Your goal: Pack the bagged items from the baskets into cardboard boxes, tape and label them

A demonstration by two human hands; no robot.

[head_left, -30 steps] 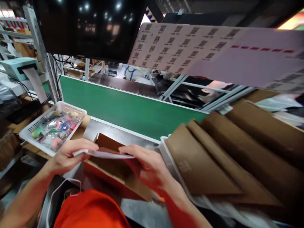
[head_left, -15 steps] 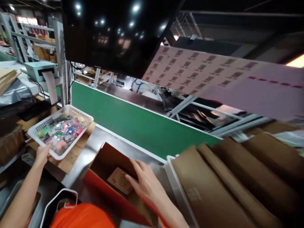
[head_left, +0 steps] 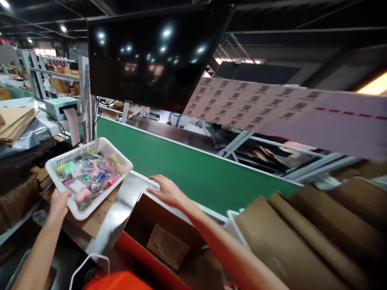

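My left hand (head_left: 59,202) grips the near left edge of a white plastic basket (head_left: 81,214), fingers closed on its rim. Small colourful items in clear bags (head_left: 93,173) fill the basket, which looks tilted. My right hand (head_left: 165,191) reaches over an open cardboard box (head_left: 151,209) with nothing in it, thumb and fingers apart. The basket's right side is a short way left of those fingers. Inside the box lies a flat brown printed packet (head_left: 167,245). The box's near outer side is red.
A green conveyor belt (head_left: 169,155) runs behind the metal table (head_left: 130,193). Cardboard cartons (head_left: 272,241) stand in a row at right. A dark monitor (head_left: 142,60) and a sheet of printed codes (head_left: 236,104) hang above. A label printer (head_left: 62,108) sits at left.
My right hand has moved from the box's inside edge up and left towards the basket. The basket is raised and tilted slightly in my left hand. The camera view has tipped upward.
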